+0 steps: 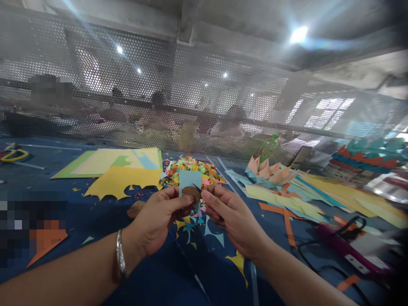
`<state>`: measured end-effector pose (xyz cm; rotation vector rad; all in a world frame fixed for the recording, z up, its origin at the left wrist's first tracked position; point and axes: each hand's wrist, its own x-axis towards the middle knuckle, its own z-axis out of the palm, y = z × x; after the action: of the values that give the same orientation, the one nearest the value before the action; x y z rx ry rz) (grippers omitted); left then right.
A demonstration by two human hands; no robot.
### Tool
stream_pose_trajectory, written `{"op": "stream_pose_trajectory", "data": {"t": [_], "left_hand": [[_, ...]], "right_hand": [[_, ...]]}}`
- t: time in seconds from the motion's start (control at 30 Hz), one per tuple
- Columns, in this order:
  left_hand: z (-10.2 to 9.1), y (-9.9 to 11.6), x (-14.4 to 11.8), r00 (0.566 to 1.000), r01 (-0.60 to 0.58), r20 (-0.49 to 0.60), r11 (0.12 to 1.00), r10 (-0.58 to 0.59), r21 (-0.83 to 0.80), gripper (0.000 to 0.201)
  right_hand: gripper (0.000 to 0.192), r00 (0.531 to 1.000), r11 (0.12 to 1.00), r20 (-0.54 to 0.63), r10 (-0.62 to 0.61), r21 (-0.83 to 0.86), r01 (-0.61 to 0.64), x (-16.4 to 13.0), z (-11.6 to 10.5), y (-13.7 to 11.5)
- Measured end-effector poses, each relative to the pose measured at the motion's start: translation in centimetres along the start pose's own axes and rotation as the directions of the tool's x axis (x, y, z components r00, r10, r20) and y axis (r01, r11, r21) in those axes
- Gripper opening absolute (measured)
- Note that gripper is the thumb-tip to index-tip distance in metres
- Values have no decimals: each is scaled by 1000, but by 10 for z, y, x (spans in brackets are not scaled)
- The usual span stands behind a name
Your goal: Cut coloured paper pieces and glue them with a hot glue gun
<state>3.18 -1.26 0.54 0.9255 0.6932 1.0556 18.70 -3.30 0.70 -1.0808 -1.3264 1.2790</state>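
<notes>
In front of me, my left hand [167,212] pinches a light blue strip of paper [190,177] with a brown oval piece [190,194] laid against it. My right hand [225,208] is closed at the right edge of that paper, fingertips pressed together. A thin, dark, pointed thing [196,185] shows by the right fingertips; its kind and what the right fingers grip are unclear. Beside my left wrist, another brown oval piece [136,209] lies on the table. Beneath both hands are light blue offcuts [215,233] and a yellow offcut [237,263].
Behind my hands sits a heap of colourful paper scraps [188,163]. Stacked paper sheets [105,161] and a cut yellow sheet [117,180] lie left, with yellow-handled scissors [14,156] beyond. Rightward are folded peach paper [266,168], a purple power strip [353,250] and cables. A perforated metal screen [143,85] stands behind.
</notes>
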Motion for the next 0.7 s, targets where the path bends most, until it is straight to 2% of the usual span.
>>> {"op": "stream_pose_trajectory", "data": {"t": [0.3,0.7], "left_hand": [[-4,0,1,999,-25,-40,996,29,90,14],[-2,1,1,998,-57,14,991,56,124,9]], "right_hand": [[27,1000,998,1,12,-60,-12,2,-3,0],[30,999,997,-9,33,-72,-34,1,-3,-2]]}}
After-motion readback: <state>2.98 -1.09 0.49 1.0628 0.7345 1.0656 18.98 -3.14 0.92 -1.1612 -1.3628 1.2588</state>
